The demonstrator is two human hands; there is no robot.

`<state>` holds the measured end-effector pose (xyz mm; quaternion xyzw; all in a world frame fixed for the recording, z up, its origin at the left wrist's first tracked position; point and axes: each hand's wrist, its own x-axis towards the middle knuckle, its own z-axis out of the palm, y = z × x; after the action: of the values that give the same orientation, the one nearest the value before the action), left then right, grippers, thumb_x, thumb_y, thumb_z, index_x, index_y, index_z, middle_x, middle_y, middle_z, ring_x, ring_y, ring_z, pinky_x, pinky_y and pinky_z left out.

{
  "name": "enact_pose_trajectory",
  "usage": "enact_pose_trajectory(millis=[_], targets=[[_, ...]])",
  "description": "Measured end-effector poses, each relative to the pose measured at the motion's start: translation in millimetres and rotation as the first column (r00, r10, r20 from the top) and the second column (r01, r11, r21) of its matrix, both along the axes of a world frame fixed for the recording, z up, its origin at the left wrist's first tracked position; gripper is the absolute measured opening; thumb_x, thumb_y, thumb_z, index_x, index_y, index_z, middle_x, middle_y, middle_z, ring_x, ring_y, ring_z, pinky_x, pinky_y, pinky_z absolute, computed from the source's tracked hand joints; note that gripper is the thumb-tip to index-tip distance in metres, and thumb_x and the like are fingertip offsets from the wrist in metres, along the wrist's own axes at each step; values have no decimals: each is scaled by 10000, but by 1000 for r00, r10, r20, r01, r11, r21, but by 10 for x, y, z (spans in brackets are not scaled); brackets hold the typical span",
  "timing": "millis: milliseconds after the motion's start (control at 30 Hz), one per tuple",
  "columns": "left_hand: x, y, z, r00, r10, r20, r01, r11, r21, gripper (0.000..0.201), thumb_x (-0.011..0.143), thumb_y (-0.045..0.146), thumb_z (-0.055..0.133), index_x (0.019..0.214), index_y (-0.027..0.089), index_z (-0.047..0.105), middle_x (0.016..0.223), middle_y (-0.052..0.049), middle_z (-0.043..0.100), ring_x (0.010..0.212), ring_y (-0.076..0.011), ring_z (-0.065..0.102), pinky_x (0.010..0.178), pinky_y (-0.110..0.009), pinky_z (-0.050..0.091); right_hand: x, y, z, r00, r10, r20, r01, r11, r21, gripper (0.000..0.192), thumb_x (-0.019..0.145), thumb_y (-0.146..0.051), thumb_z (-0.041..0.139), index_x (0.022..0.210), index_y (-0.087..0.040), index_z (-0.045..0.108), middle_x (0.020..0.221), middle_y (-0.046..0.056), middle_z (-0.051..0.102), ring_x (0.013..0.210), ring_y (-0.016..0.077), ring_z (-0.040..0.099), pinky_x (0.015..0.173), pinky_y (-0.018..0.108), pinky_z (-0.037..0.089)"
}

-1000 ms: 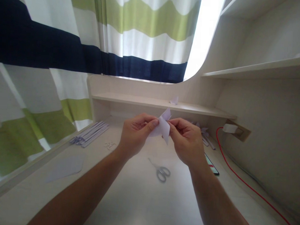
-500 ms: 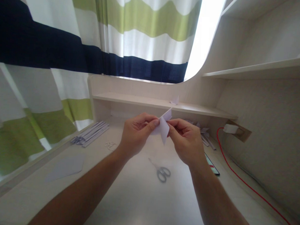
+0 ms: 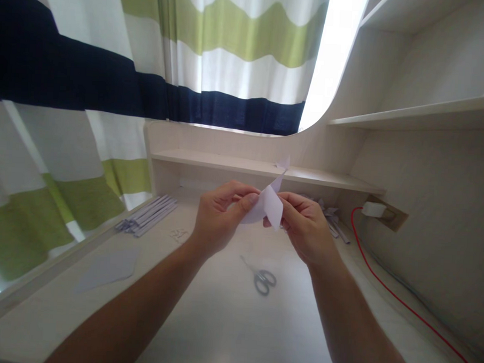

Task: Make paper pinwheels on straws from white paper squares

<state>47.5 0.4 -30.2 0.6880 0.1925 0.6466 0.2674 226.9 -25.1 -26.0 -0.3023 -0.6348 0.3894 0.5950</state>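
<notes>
A small folded piece of white paper [image 3: 272, 205] is held up above the desk between my two hands. My left hand [image 3: 223, 213] pinches its left side between thumb and fingers. On the other side, my right hand [image 3: 306, 223] is closed on the paper's right part, with one fingertip showing beneath it. A pointed flap rises toward the upper right and another hangs down at the front. Below the hands, grey-handled scissors [image 3: 263, 281] lie on the desk.
Rolled white paper sticks [image 3: 148, 216] lie at the desk's left, near a flat paper sheet [image 3: 109, 269] and small pale bits [image 3: 179, 235]. More paper pieces [image 3: 333, 220] sit behind my right hand. A red cable [image 3: 382, 281] runs from a white plug [image 3: 373, 209] on the right.
The folded paper has turned and opened somewhat, its upper point reaching further up and right. My right hand has shifted slightly right; my left hand keeps its pinch.
</notes>
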Motion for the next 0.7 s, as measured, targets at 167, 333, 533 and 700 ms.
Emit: enact_pose_trajectory(millis=[167,333,533,700], targets=[[-12,-17,5,999,38,-25,-36,998,50,114,930,317,729,954,250,818,912,-35,784,866,-190,714,827,-324,576,0,3,-14,997,64,-45,-64,998,-9,233,941,-413,742,951,-194,820,746,24,741,638,130,658,623,257,537],[-14,-17,19,998,61,-30,-59,996,64,101,924,317,741,945,256,819,914,-33,786,855,-186,711,800,-316,563,8,3,-24,996,56,-63,-56,998,1,183,929,-384,767,913,-208,817,726,-2,715,639,111,642,618,231,519],[6,-16,12,997,79,-22,-77,994,80,98,929,294,731,957,246,812,919,-31,783,858,-177,712,790,-299,563,12,21,-36,999,3,-44,-3,1000,7,190,901,-395,784,920,-209,819,738,7,726,631,121,616,624,256,502],[13,-25,21,994,105,-22,-102,988,115,82,921,256,729,942,232,805,913,-34,782,848,-174,710,784,-296,572,-14,8,-22,999,-36,-27,36,999,6,217,851,-414,818,863,-198,806,691,8,708,606,127,595,601,265,480]])
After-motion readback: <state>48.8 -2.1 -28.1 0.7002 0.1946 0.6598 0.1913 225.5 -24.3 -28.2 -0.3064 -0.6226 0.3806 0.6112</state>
